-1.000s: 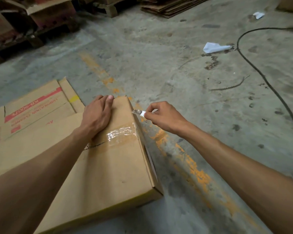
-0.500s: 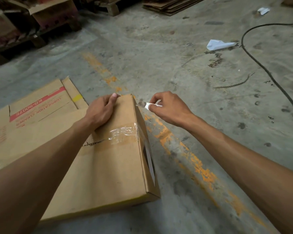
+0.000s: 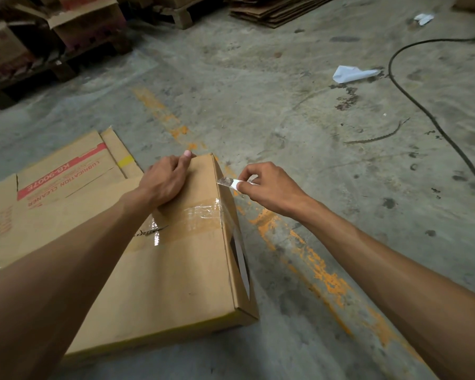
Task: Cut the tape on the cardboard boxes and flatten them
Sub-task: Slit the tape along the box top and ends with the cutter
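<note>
At box (image 3: pixel 176 270) edge: right hand (image 3: pixel 269 187) pinches blade (image 3: pixel 225 181) (left hand (image 3: pixel 165 182) steadies).

Two hands work at one upright cardboard box (image 3: pixel 176 270), the right hand (image 3: pixel 269 187) holding one small blade (image 3: pixel 226 181). One strip of clear tape (image 3: pixel 200 212) crosses it. One flattened box (image 3: pixel 63 171), one black cable (image 3: pixel 422 105) and two white paper scraps lie on the floor.

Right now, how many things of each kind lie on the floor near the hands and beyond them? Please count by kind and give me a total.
Taped box under the left hand: 1
Flattened printed box: 1
Blade in the right hand: 1
White paper scraps: 2
Black cable: 1
Stack of flat cardboard: 1
Total: 7
</note>
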A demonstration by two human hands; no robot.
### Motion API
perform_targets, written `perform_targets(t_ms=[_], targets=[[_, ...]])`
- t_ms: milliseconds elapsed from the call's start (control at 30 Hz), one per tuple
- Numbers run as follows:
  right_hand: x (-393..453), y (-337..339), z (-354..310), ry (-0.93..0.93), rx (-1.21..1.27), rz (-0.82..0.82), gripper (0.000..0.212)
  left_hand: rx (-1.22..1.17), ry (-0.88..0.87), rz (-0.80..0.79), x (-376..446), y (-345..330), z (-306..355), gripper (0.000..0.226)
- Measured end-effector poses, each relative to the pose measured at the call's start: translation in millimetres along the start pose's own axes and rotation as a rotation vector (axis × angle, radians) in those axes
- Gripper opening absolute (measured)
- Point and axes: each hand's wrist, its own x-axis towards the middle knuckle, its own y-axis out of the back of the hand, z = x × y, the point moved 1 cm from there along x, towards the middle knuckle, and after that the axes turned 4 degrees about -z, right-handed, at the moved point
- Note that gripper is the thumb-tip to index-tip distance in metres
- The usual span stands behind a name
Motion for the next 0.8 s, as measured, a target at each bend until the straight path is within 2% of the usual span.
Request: perform_targets(t_ms=[133, 267, 333, 433, 567, 700, 800], targets=[[1, 2, -6, 0.014, -0.074, -0.007, 0.014, 0.039, -0.017, 0.011, 1, -2, -1, 0.098], [5, 7, -13, 0.012, -0.118, -0.006, 0.010, 0.118, -0.072, 0.067, -4, -6, -1, 0.062], [4, 10, -15, 0.007, -0.096, -0.045, 0.012, 0.139, -0.088, 0.082, -8, -7, 2, 0.053], [3, 14, -18, 0.007, -0.064, -0.127, 0.016, 0.175, -0.094, 0.095, -11, -8, 6, 0.053], [6, 11, -25, -0.003, -0.145, -0.082, 0.017, 0.195, -0.079, 0.081, -10, -8, 5, 0.056], [1, 15, -25, -0.030, -0.029, -0.180, 0.014, 0.195, -0.063, 0.077, -11, -8, 6, 0.054], [0, 13, -23, -0.073, 0.019, -0.193, 0.012, 0.172, -0.025, 0.062, -8, -7, 7, 0.054]])
